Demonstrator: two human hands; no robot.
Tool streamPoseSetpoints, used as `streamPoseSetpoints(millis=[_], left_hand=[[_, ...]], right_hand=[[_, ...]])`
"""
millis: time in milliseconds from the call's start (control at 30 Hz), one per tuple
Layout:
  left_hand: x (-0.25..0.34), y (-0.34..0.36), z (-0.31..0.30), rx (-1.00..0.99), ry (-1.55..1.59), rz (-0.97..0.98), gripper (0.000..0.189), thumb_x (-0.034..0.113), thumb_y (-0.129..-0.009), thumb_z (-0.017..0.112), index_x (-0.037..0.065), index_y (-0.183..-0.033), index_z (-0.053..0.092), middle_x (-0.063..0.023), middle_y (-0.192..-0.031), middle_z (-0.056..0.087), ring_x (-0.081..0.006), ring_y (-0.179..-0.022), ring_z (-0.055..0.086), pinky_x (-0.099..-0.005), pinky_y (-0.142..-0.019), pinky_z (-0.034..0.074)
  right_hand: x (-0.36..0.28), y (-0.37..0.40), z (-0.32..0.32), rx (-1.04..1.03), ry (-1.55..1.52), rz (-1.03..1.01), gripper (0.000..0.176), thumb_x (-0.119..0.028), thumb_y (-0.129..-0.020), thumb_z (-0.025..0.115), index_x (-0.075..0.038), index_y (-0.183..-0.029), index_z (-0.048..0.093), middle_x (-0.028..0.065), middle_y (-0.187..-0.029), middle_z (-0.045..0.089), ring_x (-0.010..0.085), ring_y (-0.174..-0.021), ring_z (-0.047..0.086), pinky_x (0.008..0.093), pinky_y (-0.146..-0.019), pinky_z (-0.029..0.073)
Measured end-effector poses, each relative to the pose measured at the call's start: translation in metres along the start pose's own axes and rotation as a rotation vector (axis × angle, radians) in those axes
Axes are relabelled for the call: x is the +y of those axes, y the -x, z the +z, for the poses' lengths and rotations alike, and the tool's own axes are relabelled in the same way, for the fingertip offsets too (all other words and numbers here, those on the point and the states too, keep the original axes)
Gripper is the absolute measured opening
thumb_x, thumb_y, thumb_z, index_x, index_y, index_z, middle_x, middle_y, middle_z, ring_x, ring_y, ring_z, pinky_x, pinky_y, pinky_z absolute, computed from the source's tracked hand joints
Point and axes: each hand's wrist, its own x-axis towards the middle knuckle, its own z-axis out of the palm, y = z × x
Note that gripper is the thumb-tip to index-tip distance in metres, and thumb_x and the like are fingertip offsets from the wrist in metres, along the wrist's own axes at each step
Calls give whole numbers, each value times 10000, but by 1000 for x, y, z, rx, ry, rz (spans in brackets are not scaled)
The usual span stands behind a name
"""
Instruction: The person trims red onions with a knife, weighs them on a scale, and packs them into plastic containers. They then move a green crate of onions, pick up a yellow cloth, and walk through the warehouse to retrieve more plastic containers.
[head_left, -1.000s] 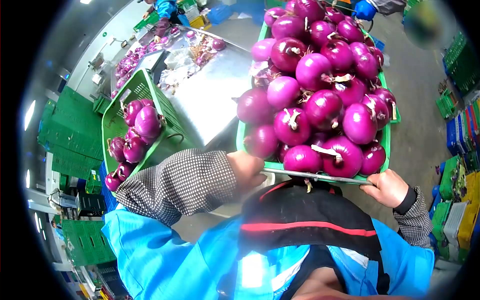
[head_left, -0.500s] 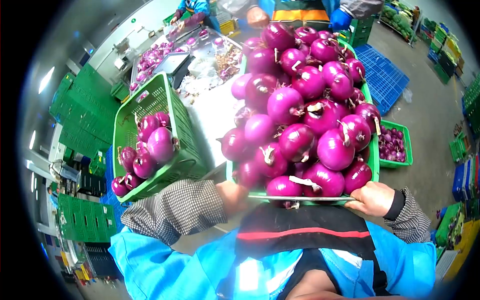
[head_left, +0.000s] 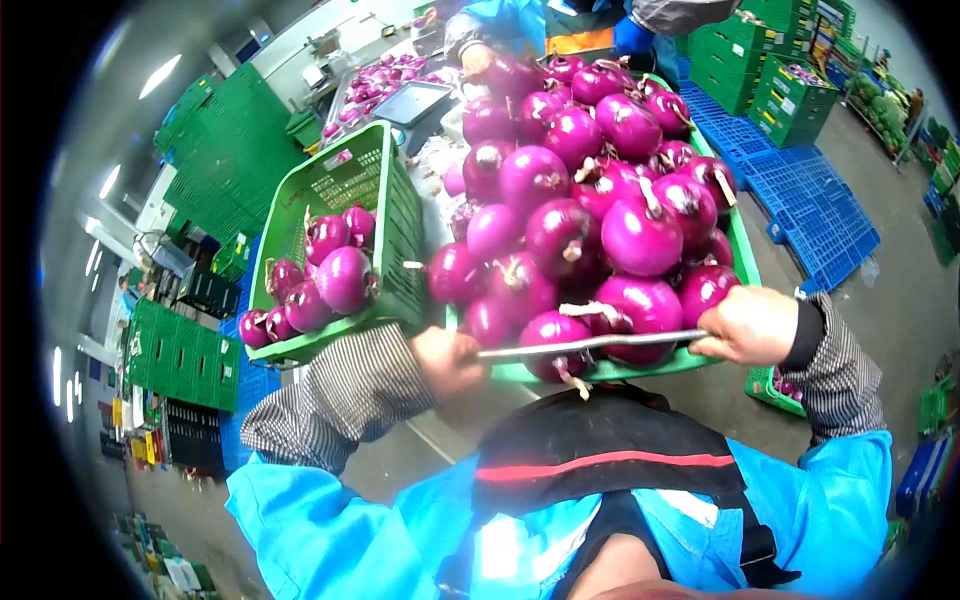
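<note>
My left hand and my right hand are closed around the two ends of a thin metal bar. The bar runs across the near end of a green plastic crate, slightly higher at my right hand. Large red onions are heaped above the crate's rim, some with dry stems. One onion sits partly behind the bar, its stem hanging below. Left of the heap, a second green crate stands tilted with several red onions inside.
Across the heap stands a co-worker, whose hand is near the onions. A tray and more onions lie on the table behind. Blue pallets and stacked green crates are on the right. A low green crate sits beneath my right arm.
Both hands have moved up in view with the bar, the right one more. The bar now slopes, and the view has shifted. My grip on the bar is unchanged.
</note>
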Motion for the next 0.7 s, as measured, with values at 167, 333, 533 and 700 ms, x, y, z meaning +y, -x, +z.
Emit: streamPoseSetpoints(millis=[167,333,533,700], left_hand=[[-5,-10,-13,102,51,-135,240,254,-853,648,30,-930,689,-58,-681,659,-117,-642,630,-310,-635,512],[-18,-23,-30,171,36,-312,291,270,-814,670,58,-1008,717,-125,-862,719,-206,-790,696,-351,-794,541],[-29,-41,-38,293,-50,-320,338,370,-834,650,99,-1024,715,-87,-898,724,-191,-853,688,-334,-829,522],[-6,-25,2,551,-85,-351,428,397,-835,652,57,-1093,627,-162,-992,656,-267,-965,646,-363,-888,496]], right_hand=[[31,-41,-12,42,14,-147,336,-317,-870,628,-12,-728,614,200,-632,580,382,-629,605,471,-590,470],[52,-88,-26,20,-54,-227,342,-311,-860,637,17,-766,640,209,-658,600,351,-644,629,441,-619,482],[93,-129,-1,200,-79,-220,272,-284,-855,639,-18,-807,667,137,-652,624,253,-600,618,378,-575,465],[67,-96,43,574,112,7,273,-322,-866,626,-55,-815,654,140,-696,630,323,-695,629,427,-623,475]])
